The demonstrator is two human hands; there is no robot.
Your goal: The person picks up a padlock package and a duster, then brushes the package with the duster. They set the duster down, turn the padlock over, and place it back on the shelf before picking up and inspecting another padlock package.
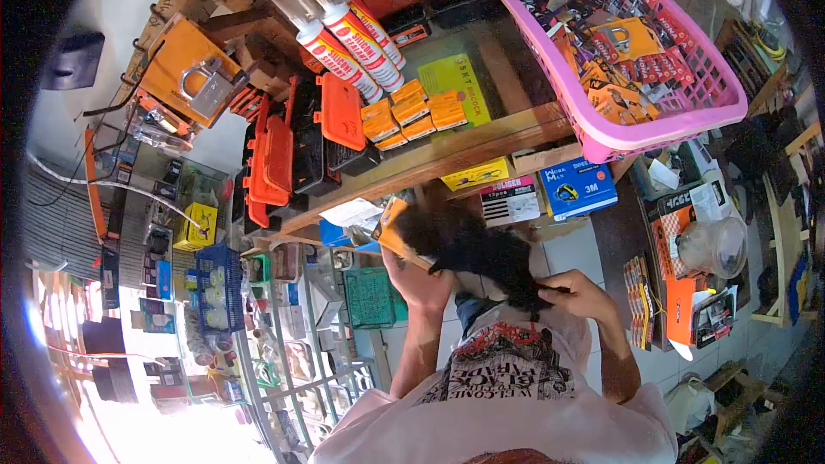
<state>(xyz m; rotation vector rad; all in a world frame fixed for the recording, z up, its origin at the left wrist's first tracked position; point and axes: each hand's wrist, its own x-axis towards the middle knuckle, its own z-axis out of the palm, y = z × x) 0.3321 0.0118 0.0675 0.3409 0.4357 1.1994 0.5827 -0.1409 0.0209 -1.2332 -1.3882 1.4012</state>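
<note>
My left hand (419, 282) is closed around an orange box (392, 222), its fingers partly hidden behind it. A black, fuzzy-edged cloth (481, 249) hangs in front of my body and overlaps the box's right side. The cloth's lower right end is pinched between the fingers of my right hand (577, 296). Just beyond my hands is the wooden edge of the glass counter (447, 159). Small orange boxes (414, 112) are stacked on the glass beside silicone sealant tubes (357, 43).
A pink basket (593, 133) full of packaged locks stands at the right of the counter. Open orange-lidded cases (273, 163) line its left side. Below the edge sit a blue 3M box (577, 189) and a yellow box (475, 174). A green crate (371, 299) stands lower left.
</note>
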